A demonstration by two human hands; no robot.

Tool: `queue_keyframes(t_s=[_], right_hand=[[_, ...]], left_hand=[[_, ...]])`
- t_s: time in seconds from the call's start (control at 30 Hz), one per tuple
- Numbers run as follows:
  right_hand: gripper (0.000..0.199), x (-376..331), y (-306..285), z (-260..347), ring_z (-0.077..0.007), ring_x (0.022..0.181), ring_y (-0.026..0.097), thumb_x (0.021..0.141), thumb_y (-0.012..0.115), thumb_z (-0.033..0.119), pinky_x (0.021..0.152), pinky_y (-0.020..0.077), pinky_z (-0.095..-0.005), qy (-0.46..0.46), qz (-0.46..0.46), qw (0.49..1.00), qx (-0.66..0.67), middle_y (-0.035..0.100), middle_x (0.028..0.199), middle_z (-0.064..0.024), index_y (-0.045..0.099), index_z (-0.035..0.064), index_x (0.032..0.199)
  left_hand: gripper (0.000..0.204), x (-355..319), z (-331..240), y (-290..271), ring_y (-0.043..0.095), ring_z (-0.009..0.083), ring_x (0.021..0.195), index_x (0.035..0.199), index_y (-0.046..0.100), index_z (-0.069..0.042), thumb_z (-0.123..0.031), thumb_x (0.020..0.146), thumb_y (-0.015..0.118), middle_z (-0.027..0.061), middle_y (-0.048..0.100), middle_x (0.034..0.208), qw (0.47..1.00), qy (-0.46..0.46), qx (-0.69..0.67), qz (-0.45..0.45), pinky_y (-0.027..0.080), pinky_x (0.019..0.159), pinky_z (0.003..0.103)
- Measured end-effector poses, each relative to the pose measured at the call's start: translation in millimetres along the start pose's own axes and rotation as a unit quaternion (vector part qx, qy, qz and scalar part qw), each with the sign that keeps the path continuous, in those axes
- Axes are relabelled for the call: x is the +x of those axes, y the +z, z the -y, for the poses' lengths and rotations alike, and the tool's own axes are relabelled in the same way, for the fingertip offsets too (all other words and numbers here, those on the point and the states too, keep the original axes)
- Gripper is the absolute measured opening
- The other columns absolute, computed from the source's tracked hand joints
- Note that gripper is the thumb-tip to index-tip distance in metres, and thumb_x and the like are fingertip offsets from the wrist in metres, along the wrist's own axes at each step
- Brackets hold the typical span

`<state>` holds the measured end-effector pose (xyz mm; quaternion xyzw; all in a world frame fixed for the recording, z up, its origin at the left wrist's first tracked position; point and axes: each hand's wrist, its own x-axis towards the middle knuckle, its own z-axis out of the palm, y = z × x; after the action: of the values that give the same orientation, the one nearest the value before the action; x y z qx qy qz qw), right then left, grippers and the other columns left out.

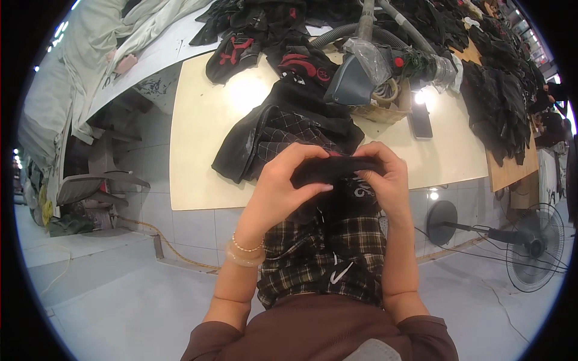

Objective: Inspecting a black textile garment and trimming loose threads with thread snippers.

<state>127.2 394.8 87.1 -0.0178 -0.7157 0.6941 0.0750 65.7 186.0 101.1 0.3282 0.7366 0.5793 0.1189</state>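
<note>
A black garment with a thin white grid pattern on part of it lies across the near edge of the pale table and hangs over my lap. Its near edge is pinched between the thumb and fingers of my left hand, which has bracelets at the wrist. My right hand grips the same edge a short way to the right. Between the two hands the black cloth is folded over and lifted. White lettering shows on the part hanging below my right hand.
On the pale table stand a grey machine with hoses and a small box; a phone lies beside them. Black garments are heaped right and behind. A standing fan is at right, a chair at left.
</note>
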Motion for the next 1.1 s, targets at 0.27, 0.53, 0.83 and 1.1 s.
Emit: queue_keyframes(t_s=[0.27,0.53,0.83,1.1], right_hand=[[0.028,7.4,13.6,17.7,-0.0202,0.101,0.056,0.078,0.072,0.010,0.093,0.0413,-0.0327,-0.086,0.042,0.989,-0.110,0.056,0.103,-0.0086,0.064,0.0019,0.103],[0.013,10.0,30.0,18.0,-0.0213,0.079,0.054,0.080,0.072,0.010,0.072,0.0428,-0.0345,-0.097,-0.013,0.972,-0.215,0.059,0.080,-0.0045,0.065,-0.0009,0.084],[0.011,19.8,35.4,2.3,-0.0165,0.073,0.048,0.093,0.059,0.007,0.065,0.0405,-0.0269,-0.160,-0.077,0.976,-0.129,0.050,0.081,-0.0069,0.052,-0.0014,0.089],[0.017,25.2,31.2,12.7,-0.0109,0.079,0.046,0.099,0.052,0.016,0.070,0.0401,-0.0253,-0.021,-0.023,0.999,-0.032,0.052,0.085,-0.0026,0.052,-0.0007,0.097]], left_hand=[[0.046,0.6,-0.3,15.1,0.067,0.0244,0.091,0.115,0.053,-0.006,0.002,0.074,0.073,0.0103,0.068,0.095,0.994,-0.020,-0.017,-0.108,0.051,0.080,0.032],[0.055,3.1,6.7,20.9,0.067,0.0201,0.096,0.116,0.049,-0.004,0.005,0.070,0.076,0.0082,0.065,0.099,0.991,0.001,0.078,-0.106,0.051,0.084,0.030],[0.044,10.8,3.3,17.5,0.062,0.0125,0.086,0.105,0.054,-0.002,-0.006,0.072,0.082,0.0041,0.063,0.093,0.996,-0.038,-0.019,-0.072,0.050,0.077,0.026],[0.037,15.8,11.1,19.5,0.067,0.0219,0.085,0.100,0.059,-0.001,-0.011,0.073,0.081,0.0099,0.067,0.092,0.987,0.007,0.007,-0.163,0.052,0.075,0.030]])
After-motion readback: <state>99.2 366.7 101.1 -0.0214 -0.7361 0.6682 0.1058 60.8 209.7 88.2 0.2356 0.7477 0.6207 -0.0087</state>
